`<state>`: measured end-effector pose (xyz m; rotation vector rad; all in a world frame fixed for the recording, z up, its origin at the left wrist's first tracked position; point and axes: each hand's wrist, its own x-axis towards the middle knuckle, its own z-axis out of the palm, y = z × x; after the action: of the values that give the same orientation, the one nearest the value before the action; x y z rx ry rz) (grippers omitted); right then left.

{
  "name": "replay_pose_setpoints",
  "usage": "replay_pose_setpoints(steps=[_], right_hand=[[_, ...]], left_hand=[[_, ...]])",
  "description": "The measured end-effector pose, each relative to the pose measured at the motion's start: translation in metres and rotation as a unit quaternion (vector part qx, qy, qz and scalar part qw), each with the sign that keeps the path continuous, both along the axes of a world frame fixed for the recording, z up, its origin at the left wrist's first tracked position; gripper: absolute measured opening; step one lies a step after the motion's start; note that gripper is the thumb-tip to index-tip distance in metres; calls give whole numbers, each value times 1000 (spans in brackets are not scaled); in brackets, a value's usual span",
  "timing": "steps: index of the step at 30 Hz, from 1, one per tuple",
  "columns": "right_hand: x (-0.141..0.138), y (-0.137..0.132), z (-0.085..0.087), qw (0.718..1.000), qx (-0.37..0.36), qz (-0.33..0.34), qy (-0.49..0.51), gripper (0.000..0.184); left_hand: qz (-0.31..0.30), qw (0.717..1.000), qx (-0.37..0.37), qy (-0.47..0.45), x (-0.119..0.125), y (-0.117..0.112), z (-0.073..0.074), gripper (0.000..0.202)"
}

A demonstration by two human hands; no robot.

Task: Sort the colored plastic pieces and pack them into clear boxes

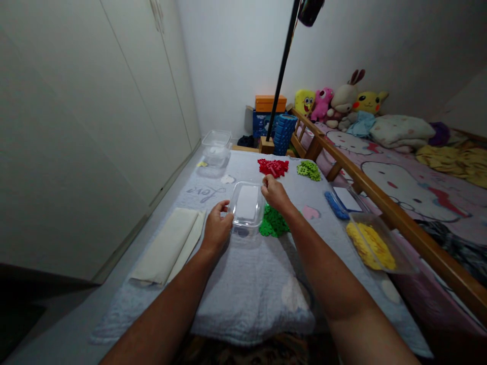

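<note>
A clear plastic container [248,203] with a white rectangle of paper on its top is held above the cloth in front of me. My left hand [218,225] grips its left side, thumb and fingers closed at the edge. My right hand [274,193] pinches its far right corner with curled fingers. Just below my right wrist lies a heap of dark green flat plastic pieces [273,223], partly hidden by the forearm. Beyond the right hand is a pile of red pieces [272,167], with light green pieces [309,171] to its right.
A folded cream cloth [167,248] lies at left. Clear containers [216,147] are stacked at the far left corner. On the right sit a container of yellow pieces [371,246] and one with blue pieces [337,205], beside a wooden bed rail [353,162]. A black pole [283,71] stands behind.
</note>
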<state>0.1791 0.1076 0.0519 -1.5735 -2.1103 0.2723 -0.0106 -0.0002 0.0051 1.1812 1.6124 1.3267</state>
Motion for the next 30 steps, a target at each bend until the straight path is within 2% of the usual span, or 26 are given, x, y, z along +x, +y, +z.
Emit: replay_pose_setpoints(steps=[6, 9, 13, 17, 19, 30], right_hand=[[-1, -6, 14, 999, -39, -9, -20, 31], [4, -7, 22, 997, -67, 25, -3, 35], [15, -5, 27, 985, -126, 91, 71, 42], [24, -2, 23, 958, -204, 126, 156, 54], [27, -1, 18, 950, -219, 125, 185, 60], [30, -11, 5, 942, -199, 112, 248, 68]], left_hand=[[5, 1000, 2, -18, 0, 1, 1, 52], [-1, 1000, 6, -26, 0, 1, 1, 51], [5, 999, 11, -32, 0, 2, -1, 51], [3, 999, 15, -38, 0, 2, -2, 51], [-2, 999, 15, -39, 0, 2, -1, 51], [-7, 999, 20, -29, 2, -1, 4, 52]])
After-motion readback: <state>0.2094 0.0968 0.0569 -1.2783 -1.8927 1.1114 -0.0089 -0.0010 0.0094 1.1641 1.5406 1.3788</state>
